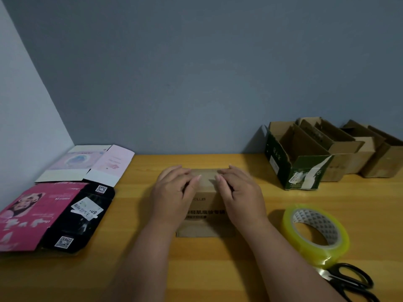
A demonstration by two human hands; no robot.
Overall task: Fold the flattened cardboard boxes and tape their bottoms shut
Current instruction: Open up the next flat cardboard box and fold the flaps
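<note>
Both my hands are down flat on the small brown box (pixel 205 205) at the centre of the worktop (pixel 250 258). My left hand (pixel 174 192) and right hand (pixel 238 191) each press a top flap from its own side, fingers straight and together, not curled round anything. Looks like the box is bottom-up and I'm holding the flaps closed so the seam stays shut for taping. Fingertips of the two hands nearly meet over the middle of the top face, a narrow strip of cardboard showing between them. The box sits under my palms and fingers, its printed front face toward me, its base on the worktop.

Tape roll (pixel 316 233) lies flat just to the right of my right forearm, with the scissors (pixel 353 282) near it at the front right edge, handy for the next step, I'd say. No tape visible on this seam, so I judge taping not yet done.

Flattened cartons wait at the left: a pink and black one (pixel 50 216) near me, a pale pink one (pixel 87 164) behind it by the wall. Folded boxes (pixel 340 149) stand in a row at the back right, the green one (pixel 298 168) nearest, open tops up; I take these as done.

Risk: lifting one hand for tape may let the flaps spring up.
</note>
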